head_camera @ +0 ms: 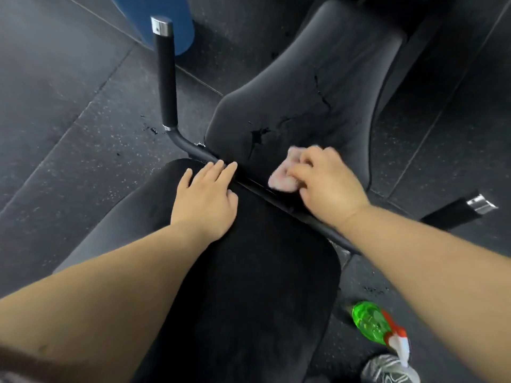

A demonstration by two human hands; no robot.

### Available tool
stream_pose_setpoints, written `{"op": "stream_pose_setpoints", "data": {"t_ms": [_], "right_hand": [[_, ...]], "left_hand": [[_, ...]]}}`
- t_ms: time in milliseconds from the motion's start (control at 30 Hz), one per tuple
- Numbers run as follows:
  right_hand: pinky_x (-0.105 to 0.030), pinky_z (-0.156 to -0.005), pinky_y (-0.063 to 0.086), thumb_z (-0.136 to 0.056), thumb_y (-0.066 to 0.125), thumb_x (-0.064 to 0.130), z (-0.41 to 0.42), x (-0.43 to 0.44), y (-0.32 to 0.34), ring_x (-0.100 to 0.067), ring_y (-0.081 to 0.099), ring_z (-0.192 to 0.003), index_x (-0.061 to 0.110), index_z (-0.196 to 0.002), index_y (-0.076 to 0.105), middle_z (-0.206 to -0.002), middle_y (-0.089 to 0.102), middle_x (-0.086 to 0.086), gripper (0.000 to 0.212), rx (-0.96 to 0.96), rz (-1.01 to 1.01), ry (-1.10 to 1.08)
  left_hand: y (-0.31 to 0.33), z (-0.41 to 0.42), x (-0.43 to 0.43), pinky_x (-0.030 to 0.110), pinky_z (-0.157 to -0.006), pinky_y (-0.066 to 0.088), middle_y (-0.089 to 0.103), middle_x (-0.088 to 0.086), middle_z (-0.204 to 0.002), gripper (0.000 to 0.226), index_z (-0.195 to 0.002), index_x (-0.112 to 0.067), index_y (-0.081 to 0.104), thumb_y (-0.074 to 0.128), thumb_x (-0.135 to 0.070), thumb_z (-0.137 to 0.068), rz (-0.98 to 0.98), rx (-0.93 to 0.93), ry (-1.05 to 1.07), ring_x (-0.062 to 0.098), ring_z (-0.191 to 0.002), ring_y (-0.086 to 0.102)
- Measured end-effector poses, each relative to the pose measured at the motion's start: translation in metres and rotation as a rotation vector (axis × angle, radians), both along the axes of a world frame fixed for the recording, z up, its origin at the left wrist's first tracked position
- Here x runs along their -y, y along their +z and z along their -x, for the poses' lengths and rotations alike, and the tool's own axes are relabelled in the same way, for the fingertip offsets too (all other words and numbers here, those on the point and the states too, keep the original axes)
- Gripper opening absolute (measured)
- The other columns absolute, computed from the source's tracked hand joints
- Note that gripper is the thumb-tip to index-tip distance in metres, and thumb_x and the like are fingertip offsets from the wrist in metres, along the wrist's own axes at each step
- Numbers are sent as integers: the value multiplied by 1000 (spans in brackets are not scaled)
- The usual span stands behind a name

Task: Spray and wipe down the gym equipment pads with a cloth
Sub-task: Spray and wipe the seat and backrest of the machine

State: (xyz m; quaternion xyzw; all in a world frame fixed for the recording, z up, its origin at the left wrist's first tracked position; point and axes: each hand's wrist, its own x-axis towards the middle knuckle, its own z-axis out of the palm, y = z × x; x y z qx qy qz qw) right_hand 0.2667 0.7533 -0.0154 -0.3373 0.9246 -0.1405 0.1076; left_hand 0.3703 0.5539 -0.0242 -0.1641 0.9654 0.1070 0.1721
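Note:
Two black pads of a gym machine fill the middle: a near pad (249,272) and a far pad (304,92) with cracks and wet dark spots. A black metal bar (312,222) crosses the gap between them. My right hand (326,186) grips a pale pink cloth (282,178) and presses it on the near edge of the far pad, by the bar. My left hand (207,197) lies flat with straight fingers on the near pad's far edge. A green spray bottle (373,324) with a white and orange trigger lies on the floor at the lower right.
A black handle with a chrome cap (166,73) rises at the left of the pads; another chrome-capped handle (467,211) sticks out at the right. Speckled rubber floor (69,120) lies all around. A blue object (154,15) stands at the back. A grey shoe (387,369) shows at the bottom right.

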Motion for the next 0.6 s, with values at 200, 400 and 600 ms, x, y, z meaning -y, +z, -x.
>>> {"op": "stream_pose_setpoints", "data": {"t_ms": [200, 400, 600], "right_hand": [[-42, -81, 41, -86, 58, 17, 71, 13, 27, -37, 43, -110, 18, -125, 56, -128, 45, -14, 39, -192, -30, -380], [-31, -68, 33, -65, 77, 5, -41, -22, -15, -31, 53, -77, 12, -91, 70, -90, 59, -9, 28, -31, 29, -169], [-34, -83, 43, -80, 54, 0, 18, -32, 13, -37, 47, -105, 10, -113, 63, -112, 49, -18, 36, -100, 68, -430]], "left_hand": [[0, -1, 1, 43, -121, 8, -4, 0, -165, 65, -156, -34, 7, 35, -29, -98, 16, -9, -70, 18, -152, 3], [-5, 11, 1, 36, -123, 1, -10, -9, -163, 66, -156, -32, 0, 32, -25, -98, -41, 0, -367, 13, -151, -6], [-7, 10, 2, 35, -123, 8, -8, -10, -164, 65, -156, -32, 7, 32, -21, -98, -114, 0, -301, 10, -151, -5]]}}
